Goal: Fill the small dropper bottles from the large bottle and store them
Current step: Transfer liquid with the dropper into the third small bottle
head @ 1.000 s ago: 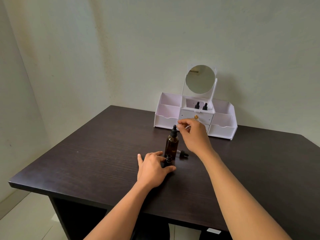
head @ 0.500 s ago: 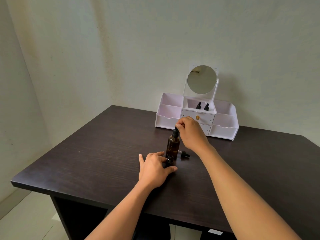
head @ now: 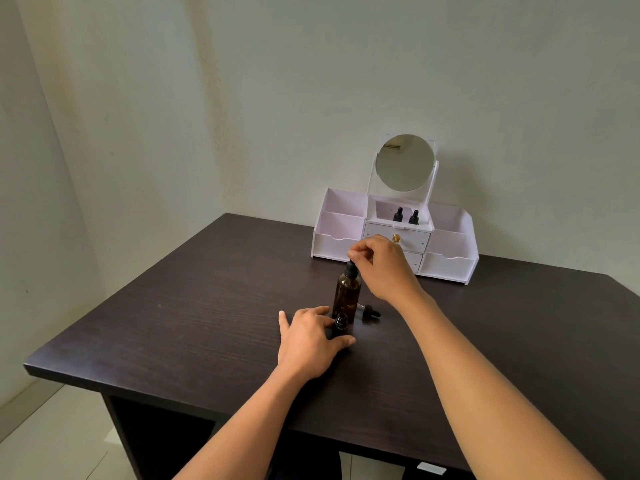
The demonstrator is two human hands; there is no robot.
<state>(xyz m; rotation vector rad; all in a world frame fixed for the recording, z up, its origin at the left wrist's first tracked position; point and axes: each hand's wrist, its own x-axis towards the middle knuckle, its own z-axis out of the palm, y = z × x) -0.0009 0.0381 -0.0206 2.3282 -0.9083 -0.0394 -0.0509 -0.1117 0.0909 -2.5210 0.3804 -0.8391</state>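
The large amber bottle [head: 347, 295] is stood upright near the middle of the dark desk [head: 194, 317], with its black dropper top [head: 351, 268] seated in the neck. The rubber bulb of that top is pinched between the thumb and fingertips of the right hand [head: 382, 268], which is closed narrowly on it from the right. Just in front of the large bottle, a small dropper bottle [head: 340, 322] is held upright and uncapped; it is steadied by the left hand [head: 308, 336], whose thumb and forefinger are wrapped loosely around its base while the palm is rested on the desk. The small bottle's own dropper cap [head: 370, 311] is laid on its side just to the right of the large bottle. At the far edge of the desk, a white organiser [head: 446, 261] with a round mirror [head: 404, 162] is placed, and two capped small bottles [head: 406, 215] are already stored in its centre upper compartment. The step in hand is judged to be the drawing of liquid into the large bottle's dropper. The next move calls for the dropper to be lifted straight out, carried the short way to the open small neck, and discharged without the small bottle being tipped.
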